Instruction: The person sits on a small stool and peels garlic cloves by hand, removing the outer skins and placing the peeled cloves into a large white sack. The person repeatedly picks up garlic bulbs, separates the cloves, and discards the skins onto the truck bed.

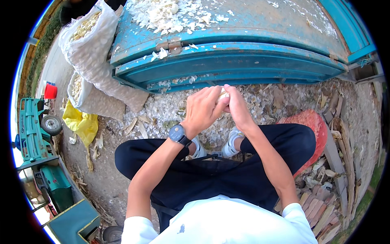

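My left hand (202, 108), with a dark watch on its wrist, and my right hand (237, 106) meet above the littered ground. Between them they grip a pale garlic bulb (224, 94), mostly hidden by the fingers. Just beyond the hands is the side of a blue metal truck bed (231, 61). On the bed lies a heap of garlic skins and pale cloves (170, 13). A tall white mesh sack (94, 58) filled with pale cloves leans against the bed at the left, with a smaller open sack (100, 102) beside it.
A yellow plastic bag (80, 120) and a red bucket (50, 91) are at the left, near a green vehicle (32, 131). A red mesh sack (317, 131) lies by my right knee. Wooden planks (336, 167) and stacked bricks (315, 207) are at the right.
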